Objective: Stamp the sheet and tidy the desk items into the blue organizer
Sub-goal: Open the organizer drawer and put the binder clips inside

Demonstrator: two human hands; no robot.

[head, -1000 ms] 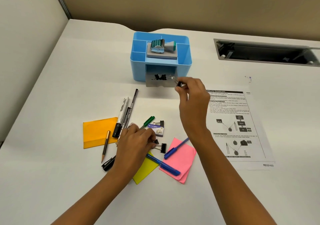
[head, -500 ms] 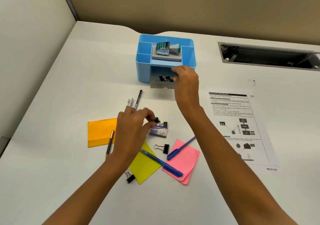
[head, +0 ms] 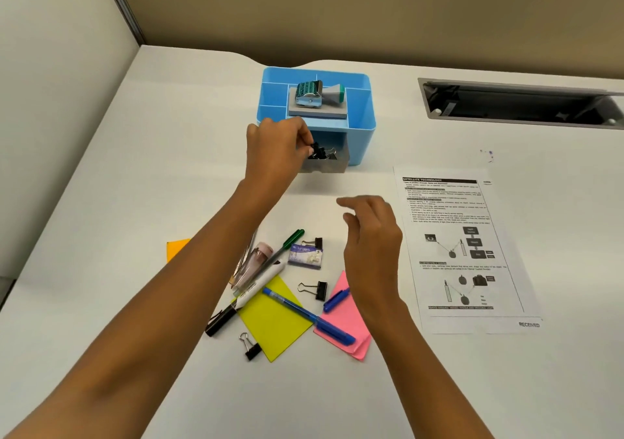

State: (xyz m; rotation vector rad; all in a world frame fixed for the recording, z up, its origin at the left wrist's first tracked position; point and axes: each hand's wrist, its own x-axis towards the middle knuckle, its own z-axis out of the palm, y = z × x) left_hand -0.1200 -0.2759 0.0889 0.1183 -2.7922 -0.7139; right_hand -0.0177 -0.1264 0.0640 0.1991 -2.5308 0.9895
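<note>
Swapping roles: left hand (head: 273, 148) fingers pinch a binder clip (head: 316, 151) above the blue organizer (head: 361, 143) drawer (head: 326, 167); right hand (head: 371, 246) withdrawn, fingers loose, empty; three clips (head: 314, 290) outstanding.

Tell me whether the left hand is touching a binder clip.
Touching. Head view: left hand pinches a black binder clip at the organizer's drawer.

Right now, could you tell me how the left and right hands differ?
The left hand reaches the drawer of the blue organizer; the right hand hovers near the pink note. The left hand pinches a binder clip; the right hand holds nothing. Both are bare.
</note>
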